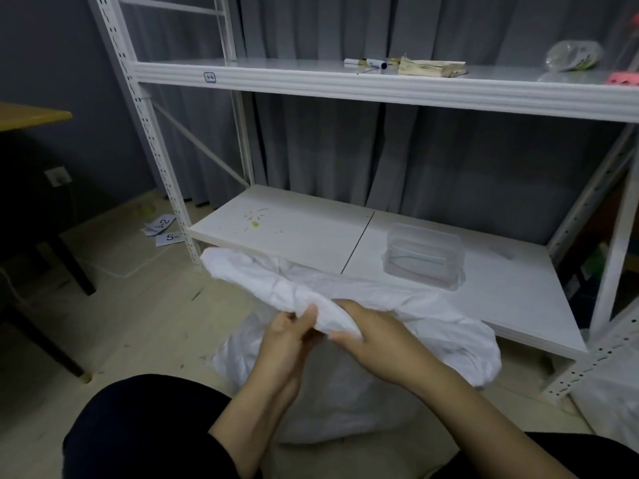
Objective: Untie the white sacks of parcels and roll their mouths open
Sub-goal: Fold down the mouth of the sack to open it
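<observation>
Indoors, a grey curtain [449, 160] is hanging behind a white metal rack [345, 85] whose two shelves are spanning most of the scene. A table [34, 114] with a yellow top and dark legs is standing at the far left.

A white sack [345, 402] is standing on the pale floor [138, 323] against the front edge of the lower shelf [294, 233], between the knees of a person in dark clothing. Its mouth is gaping open, and its thick rolled rim [249, 271] is running from near the shelf's front left corner across that front edge.

Both bare hands are holding the near side of the rim. The left hand [290, 337] is pinching the roll with its thumb lying on top of the cloth. The right hand [377, 337], just beside it, is gripping the same roll, with its thumb underneath and its fingers hidden behind the fabric.

A clear plastic tub [423, 261] is sitting near the lower shelf's front edge, right of the middle seam. A worn wad of papers [432, 68] and two markers [371, 63] are lying on the upper shelf, right of its middle. Numbered paper slips [166, 233] are lying on the floor beside the rack's front left post.
</observation>
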